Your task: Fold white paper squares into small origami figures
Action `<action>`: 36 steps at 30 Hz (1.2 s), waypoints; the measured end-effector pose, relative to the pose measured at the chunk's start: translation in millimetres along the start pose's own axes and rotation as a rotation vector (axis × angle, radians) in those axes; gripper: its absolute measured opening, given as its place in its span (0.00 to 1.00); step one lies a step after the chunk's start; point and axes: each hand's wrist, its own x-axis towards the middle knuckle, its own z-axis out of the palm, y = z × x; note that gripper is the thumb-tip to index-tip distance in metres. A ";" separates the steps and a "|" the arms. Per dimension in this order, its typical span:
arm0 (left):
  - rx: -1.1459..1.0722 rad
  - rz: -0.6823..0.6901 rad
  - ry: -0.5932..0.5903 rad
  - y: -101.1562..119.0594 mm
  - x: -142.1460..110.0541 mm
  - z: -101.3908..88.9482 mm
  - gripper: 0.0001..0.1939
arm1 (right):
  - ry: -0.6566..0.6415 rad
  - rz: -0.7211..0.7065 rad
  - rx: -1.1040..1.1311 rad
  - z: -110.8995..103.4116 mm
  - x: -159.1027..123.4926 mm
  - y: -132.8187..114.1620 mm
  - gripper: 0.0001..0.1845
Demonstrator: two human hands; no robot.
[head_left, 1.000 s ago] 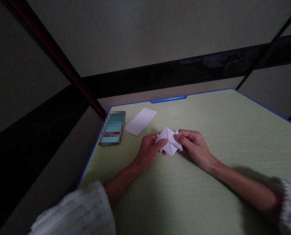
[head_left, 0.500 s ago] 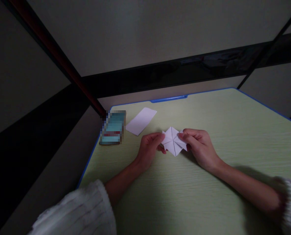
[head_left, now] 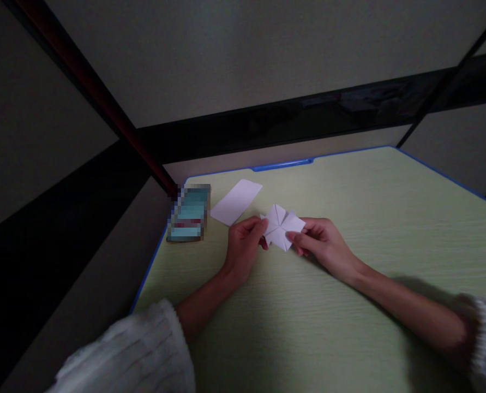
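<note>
A small white folded paper (head_left: 281, 225), an origami piece with creases meeting at its middle and several pointed flaps, is held above the table between both hands. My left hand (head_left: 245, 245) pinches its left flap, thumb on top. On the other side, my right hand (head_left: 327, 243) grips the lower right edge with the thumb on the front; its other fingers are partly hidden behind the paper. Just beyond my left hand lies a flat white paper strip (head_left: 237, 202) on the table.
The light green table (head_left: 390, 229) has a blue edge and a blue pen groove (head_left: 282, 165) at the back. A pixelated phone-like device (head_left: 189, 213) lies at the left edge. A pale panelled wall (head_left: 267, 60) with a dark band stands behind.
Both hands have shifted slightly left with the folded paper. My right thumb has moved from the right flap to the lower right edge, and the right flap now looks spread flatter.
</note>
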 end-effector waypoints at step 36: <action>0.274 0.444 -0.013 0.1 -3.8 -1.4 0.17 | 0.264 0.119 0.491 4.3 6.0 -1.6 0.08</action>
